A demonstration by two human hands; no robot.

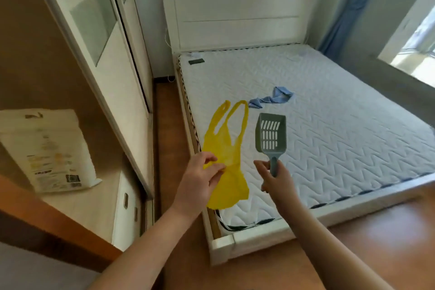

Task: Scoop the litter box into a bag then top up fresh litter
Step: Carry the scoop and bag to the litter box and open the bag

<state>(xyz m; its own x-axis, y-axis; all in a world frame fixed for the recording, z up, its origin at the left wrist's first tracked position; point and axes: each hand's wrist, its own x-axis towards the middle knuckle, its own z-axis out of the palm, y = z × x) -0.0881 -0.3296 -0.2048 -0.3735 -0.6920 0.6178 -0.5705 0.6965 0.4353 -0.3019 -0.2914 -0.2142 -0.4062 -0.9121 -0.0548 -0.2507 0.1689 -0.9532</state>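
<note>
While both tools sit mid-frame over the mattress (329, 125), left hand (200, 179) pinches the yellow plastic bag (223, 148), right hand (275, 179) grips the grey litter scoop (270, 135) by its handle. Litter box unseen; white litter sack (47, 148) left. Best to open the bag mouth before scooping.

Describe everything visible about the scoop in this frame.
The scoop is grey-green, plastic by its look, with a deep squared head cut by rows of slots and a narrow handle. It looks empty and clean. It is held up over the mattress corner, head pointing away from the camera. The right hand grips the handle's lower end; nothing else touches it. The yellow bag hangs just to its left, apart from it.
</note>
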